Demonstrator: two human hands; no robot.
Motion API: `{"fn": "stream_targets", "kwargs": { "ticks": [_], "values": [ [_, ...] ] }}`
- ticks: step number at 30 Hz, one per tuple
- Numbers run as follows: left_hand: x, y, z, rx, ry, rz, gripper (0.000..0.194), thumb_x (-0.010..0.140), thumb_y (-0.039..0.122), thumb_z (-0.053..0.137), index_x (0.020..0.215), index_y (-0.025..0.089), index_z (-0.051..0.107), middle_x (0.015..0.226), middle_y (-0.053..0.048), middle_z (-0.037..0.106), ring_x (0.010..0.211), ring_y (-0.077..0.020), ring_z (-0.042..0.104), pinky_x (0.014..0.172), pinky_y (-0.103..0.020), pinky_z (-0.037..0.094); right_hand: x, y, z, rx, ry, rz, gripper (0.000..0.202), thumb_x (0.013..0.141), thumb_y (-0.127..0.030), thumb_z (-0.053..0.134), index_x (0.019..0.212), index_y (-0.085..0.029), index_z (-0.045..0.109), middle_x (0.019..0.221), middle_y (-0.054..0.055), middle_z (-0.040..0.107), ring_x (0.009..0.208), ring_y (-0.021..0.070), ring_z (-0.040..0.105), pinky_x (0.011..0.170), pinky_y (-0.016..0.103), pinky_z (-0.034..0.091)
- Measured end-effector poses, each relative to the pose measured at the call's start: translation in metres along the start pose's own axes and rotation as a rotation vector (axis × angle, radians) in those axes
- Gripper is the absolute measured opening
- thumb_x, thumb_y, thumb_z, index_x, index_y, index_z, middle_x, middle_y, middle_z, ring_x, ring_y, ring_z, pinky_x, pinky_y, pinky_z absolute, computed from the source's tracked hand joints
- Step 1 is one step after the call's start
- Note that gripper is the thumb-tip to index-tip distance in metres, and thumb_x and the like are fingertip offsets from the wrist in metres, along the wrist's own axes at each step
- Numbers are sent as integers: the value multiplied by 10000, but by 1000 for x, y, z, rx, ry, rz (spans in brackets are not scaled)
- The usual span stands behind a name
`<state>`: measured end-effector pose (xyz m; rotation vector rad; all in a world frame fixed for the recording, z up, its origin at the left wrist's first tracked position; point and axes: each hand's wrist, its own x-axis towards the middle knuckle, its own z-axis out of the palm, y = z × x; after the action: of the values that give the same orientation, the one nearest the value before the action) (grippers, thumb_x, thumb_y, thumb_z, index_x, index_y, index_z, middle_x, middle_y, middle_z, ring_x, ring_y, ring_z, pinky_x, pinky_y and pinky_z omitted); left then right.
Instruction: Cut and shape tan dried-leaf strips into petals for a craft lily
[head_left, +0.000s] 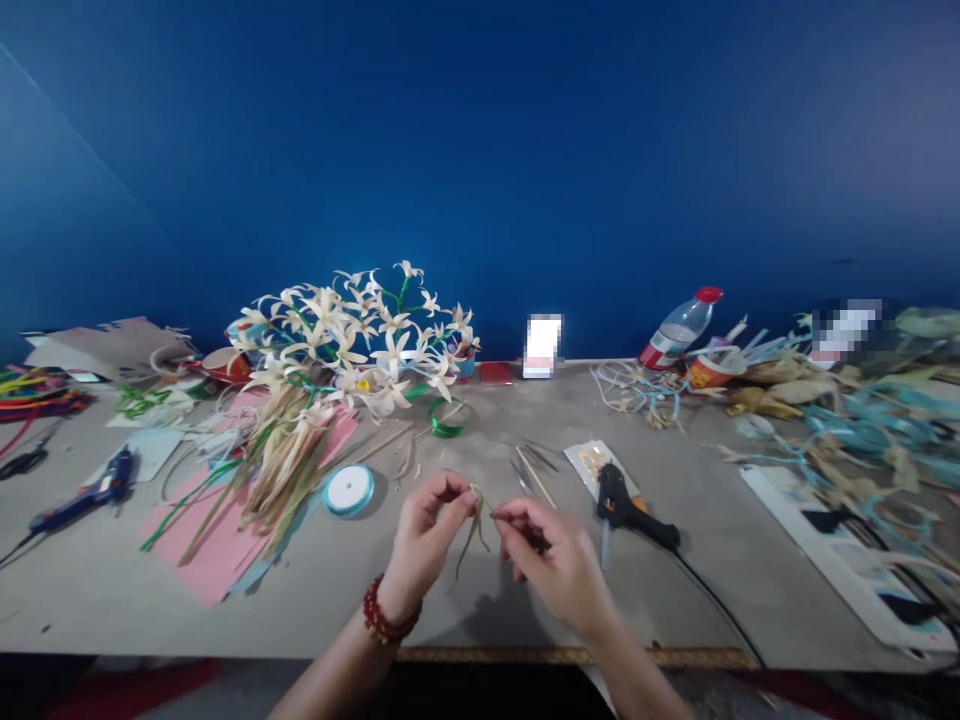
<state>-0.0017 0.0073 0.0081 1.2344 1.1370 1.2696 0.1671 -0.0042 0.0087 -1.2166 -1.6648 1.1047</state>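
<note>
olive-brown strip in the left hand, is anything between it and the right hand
Nothing visible: the left hand pinches the strip, and the right hand has its fingertips close beside it. Whether they touch is too small to tell.

and here's the slim, olive-tan dried strip (478,515), pinched near its top by the left hand (431,530)! two narrow ends dangle below, splayed apart, slightly curved.
</note>
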Motion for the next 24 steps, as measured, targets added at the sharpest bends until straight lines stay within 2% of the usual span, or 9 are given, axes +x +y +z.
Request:
{"fn": "stream_targets", "kwargs": {
  "ticks": [7, 24],
  "values": [
    [-2, -4, 1, -96, -12, -40, 215, 846, 369, 664, 801, 163, 624, 724, -7, 608, 699, -141, 550, 690, -246, 448, 0, -1, 4, 48, -7, -14, 202, 914, -328, 523, 962, -173, 642, 560, -30, 580, 411, 92, 514, 406, 175, 424],
    [-3, -8, -2, -65, -48, -8, 168, 892, 319, 627, 841, 160, 611, 742, -9, 602, 719, -138, 548, 717, -253, 446, 1, -4, 1, 33, 7, -22, 205, 900, -310, 525, 927, -162, 664, 549, -35, 534, 423, 91, 475, 400, 176, 374]
  ]
}}
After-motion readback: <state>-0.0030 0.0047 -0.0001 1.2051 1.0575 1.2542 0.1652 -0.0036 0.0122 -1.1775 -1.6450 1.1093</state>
